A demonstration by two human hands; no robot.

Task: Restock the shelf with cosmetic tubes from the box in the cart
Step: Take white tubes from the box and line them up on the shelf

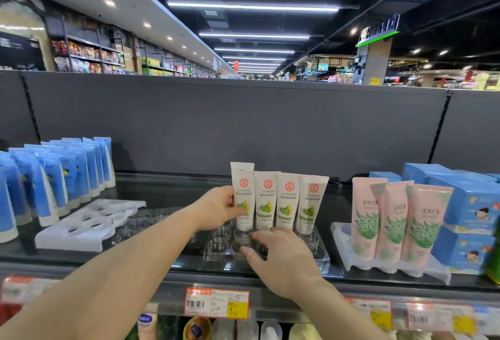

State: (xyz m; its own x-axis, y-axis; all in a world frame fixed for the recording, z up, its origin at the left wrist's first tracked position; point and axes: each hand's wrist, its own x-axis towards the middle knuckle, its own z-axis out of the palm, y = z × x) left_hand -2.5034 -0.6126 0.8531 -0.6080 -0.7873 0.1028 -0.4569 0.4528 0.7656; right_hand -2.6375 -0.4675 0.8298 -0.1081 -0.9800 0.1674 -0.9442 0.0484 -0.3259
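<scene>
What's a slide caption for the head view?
Left hand grips a white tube over the clear tray; right hand steadies it.

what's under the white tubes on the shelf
The white tubes stand cap-down in a clear plastic tray with round sockets; its front sockets are empty. The right hand covers some middle sockets.

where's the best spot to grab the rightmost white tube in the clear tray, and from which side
Pinch the flat upper body of the rightmost white tube from its open right side. It stands cap-down in the clear tray, leaning slightly right, and another tube crowds its left.
</scene>
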